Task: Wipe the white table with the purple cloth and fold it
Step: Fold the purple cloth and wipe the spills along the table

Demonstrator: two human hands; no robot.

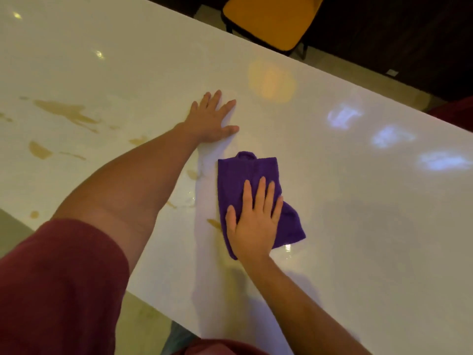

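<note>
The purple cloth (pixel 245 172) lies bunched on the glossy white table (pixel 358 213), near the middle. My right hand (pixel 252 221) presses flat on the cloth's near half, fingers spread over it. My left hand (pixel 213 117) rests palm down on the bare tabletop, fingers apart, a little beyond and left of the cloth and not touching it. Brown spill stains (pixel 66 111) mark the table to the left, and a small one (pixel 213 222) sits right beside the cloth's left edge.
A yellow chair (pixel 271 19) stands beyond the table's far edge. The table's near edge runs diagonally from lower left toward bottom centre, with pale floor (pixel 143 324) below it. Light reflections show on the right part of the tabletop.
</note>
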